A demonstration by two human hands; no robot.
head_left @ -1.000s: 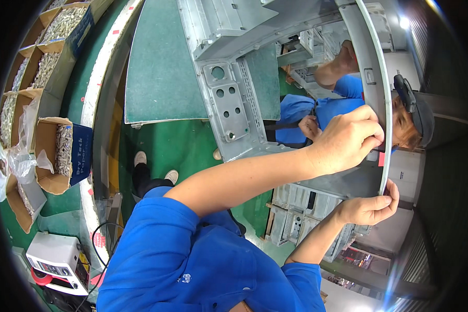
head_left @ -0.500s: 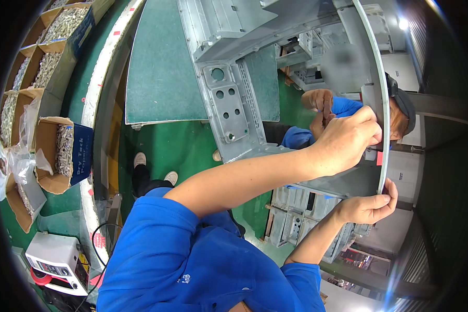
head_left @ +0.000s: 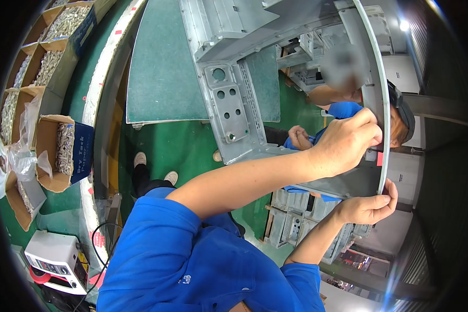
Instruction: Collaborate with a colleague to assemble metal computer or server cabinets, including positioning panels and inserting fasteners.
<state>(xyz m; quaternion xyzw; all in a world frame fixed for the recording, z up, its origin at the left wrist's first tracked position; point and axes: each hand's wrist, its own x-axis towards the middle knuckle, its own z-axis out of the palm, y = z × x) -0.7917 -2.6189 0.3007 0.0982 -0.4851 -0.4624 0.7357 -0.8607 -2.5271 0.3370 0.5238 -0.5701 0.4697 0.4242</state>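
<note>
A large grey metal cabinet frame [head_left: 249,138] stands tilted across the view, with round holes and slotted strips in one panel. My left hand [head_left: 348,141] reaches inside it, closed in a pinch against the inner face of the right-hand rim. What the fingertips pinch is hidden. Just below them a small pink-red tag [head_left: 380,158] sticks to the rim. Lower down, my right hand [head_left: 368,208] is closed at the frame's near right corner, its thumb and bent fingers at the edge.
A co-worker in blue stands beyond the frame, one hand [head_left: 299,138] visible through its opening. Cardboard boxes [head_left: 81,151] of small pale parts line the left bench. A white device [head_left: 57,260] with a cable sits lower left. A green-topped table [head_left: 164,78] lies behind the frame.
The co-worker's hands, close together before, have moved apart: one is lower, the other arm is raised. My two hands hold nearly the same place on the frame.
</note>
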